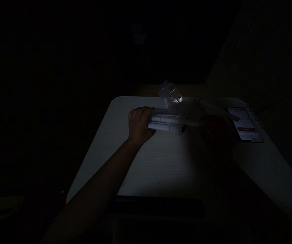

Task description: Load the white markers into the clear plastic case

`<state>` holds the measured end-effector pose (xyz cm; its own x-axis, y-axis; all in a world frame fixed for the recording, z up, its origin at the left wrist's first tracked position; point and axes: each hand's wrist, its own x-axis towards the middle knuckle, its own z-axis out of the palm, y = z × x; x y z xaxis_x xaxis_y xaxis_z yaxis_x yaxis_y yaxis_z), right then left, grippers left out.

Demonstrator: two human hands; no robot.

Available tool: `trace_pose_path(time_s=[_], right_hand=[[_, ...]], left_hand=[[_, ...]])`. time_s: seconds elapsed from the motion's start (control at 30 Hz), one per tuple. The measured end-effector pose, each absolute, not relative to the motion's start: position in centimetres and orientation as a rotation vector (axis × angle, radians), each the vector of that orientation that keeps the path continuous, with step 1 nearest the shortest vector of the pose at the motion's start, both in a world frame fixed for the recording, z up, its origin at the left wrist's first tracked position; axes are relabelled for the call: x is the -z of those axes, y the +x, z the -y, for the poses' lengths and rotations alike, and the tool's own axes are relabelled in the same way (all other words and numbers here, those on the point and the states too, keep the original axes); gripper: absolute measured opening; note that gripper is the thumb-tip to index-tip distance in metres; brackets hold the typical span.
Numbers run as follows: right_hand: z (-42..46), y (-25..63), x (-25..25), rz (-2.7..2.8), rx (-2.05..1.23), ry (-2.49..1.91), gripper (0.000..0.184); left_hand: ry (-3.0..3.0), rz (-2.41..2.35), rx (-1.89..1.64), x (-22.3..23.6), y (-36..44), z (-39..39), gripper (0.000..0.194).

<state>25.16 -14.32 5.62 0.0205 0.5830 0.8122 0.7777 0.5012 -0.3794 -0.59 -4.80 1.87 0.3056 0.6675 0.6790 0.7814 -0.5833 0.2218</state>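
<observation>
My left hand (139,123) is closed round the far-left end of a clear plastic case (179,127) lying on its side on the table. Inside the case are several white pen-like sticks (163,127), each with a thin dark line round it. The case's clear lid (171,96) stands open at the back. In deep shadow to the right, my right hand (215,132) has its fingers closed on a slim pen-like stick (193,122). That stick points at the open right end of the case; whether its tip is inside, I cannot tell.
The pale wood-grain table (146,169) has a dark front edge (158,206). On the right lies a phone (245,123) with a lit screen. A clear, flat strip or wrapper (219,110) overlaps the phone's left side. Beyond the table it is nearly black.
</observation>
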Motion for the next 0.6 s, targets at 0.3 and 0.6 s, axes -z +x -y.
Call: trace_pose_path(time_s=[0.3, 0.6], right_hand=[[14.27, 25.27, -5.14, 1.674, 0.220, -1.186, 0.017], [14.09, 25.76, -5.33, 1.759, 0.264, -1.106, 0.017]], left_hand=[[-2.412, 1.327, 1.158, -1.71, -0.58, 4.72, 0.062], [-2.389, 1.253, 1.171, -1.47, -0.73, 4.66, 0.062]])
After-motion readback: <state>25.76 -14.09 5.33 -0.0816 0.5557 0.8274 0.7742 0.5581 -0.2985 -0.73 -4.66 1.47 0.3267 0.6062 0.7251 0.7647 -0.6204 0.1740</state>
